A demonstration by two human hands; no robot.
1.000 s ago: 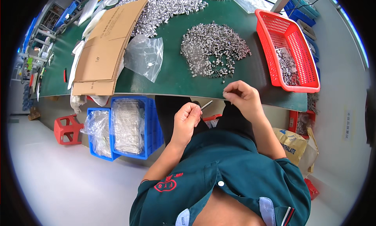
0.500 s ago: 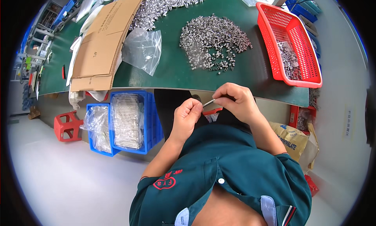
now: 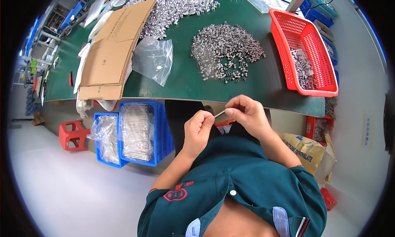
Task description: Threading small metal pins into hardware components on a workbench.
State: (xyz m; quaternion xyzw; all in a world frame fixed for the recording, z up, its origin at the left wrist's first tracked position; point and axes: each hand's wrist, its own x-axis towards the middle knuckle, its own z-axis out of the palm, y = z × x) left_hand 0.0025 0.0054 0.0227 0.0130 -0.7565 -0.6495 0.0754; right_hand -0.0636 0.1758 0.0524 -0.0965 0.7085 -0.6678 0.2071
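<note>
A thin metal rod (image 3: 219,113) spans the gap between my two hands, just in front of the table's near edge. My left hand (image 3: 198,128) is closed, pinching the rod's left end between thumb and curled fingers. At the other end, the thumb and forefinger of my right hand (image 3: 249,113) grip it. Both ends are covered by fingers, so I cannot tell whether anything sits on them. Beyond my hands, a heap of small silvery metal sleeves (image 3: 226,48) lies on the green table (image 3: 181,87).
A red plastic basket (image 3: 290,78) with small metal parts stands at the right. Flattened cardboard (image 3: 109,52), a clear plastic bag (image 3: 154,60) and a bigger metal-parts pile (image 3: 164,21) lie left and behind. Blue crates (image 3: 154,157) of rods and a red stool (image 3: 74,135) are below left.
The whole view has shifted slightly, so table and crates sit a little lower. Both hands keep their pinch on the rod, and its tilt is nearly the same.
</note>
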